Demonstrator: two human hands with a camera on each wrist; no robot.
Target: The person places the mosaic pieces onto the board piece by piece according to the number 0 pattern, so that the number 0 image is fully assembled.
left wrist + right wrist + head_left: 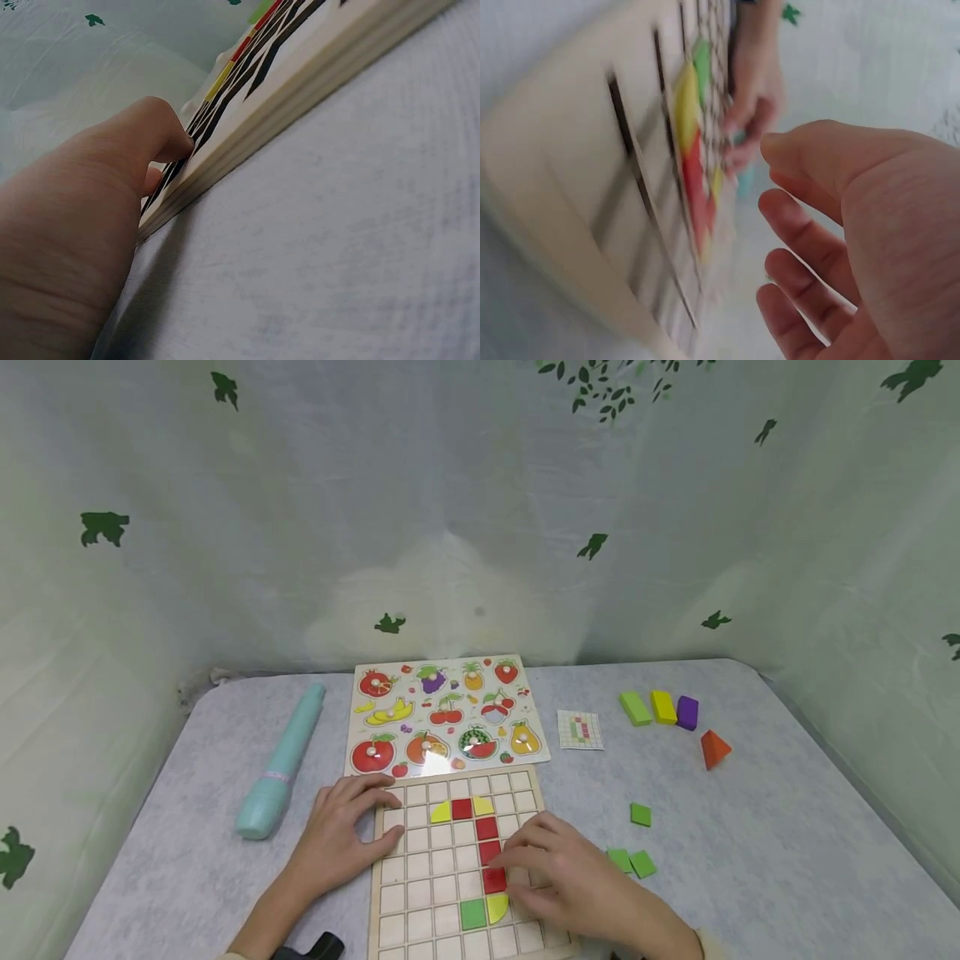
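Observation:
A wooden grid board lies near the table's front edge. On it are a column of red tiles, yellow quarter pieces at its top and foot, and a green tile. My left hand rests flat on the board's upper left corner, its fingers pressing on the board's rim. My right hand hovers over the board's right side, fingertips by the lowest red tile. In the blurred right wrist view that hand is relaxed and holds nothing.
A fruit peg puzzle lies behind the board, a teal pen-shaped tube to the left. On the right are a small pattern card, loose green tiles, green, yellow and purple blocks and an orange pyramid. Curtains enclose the table.

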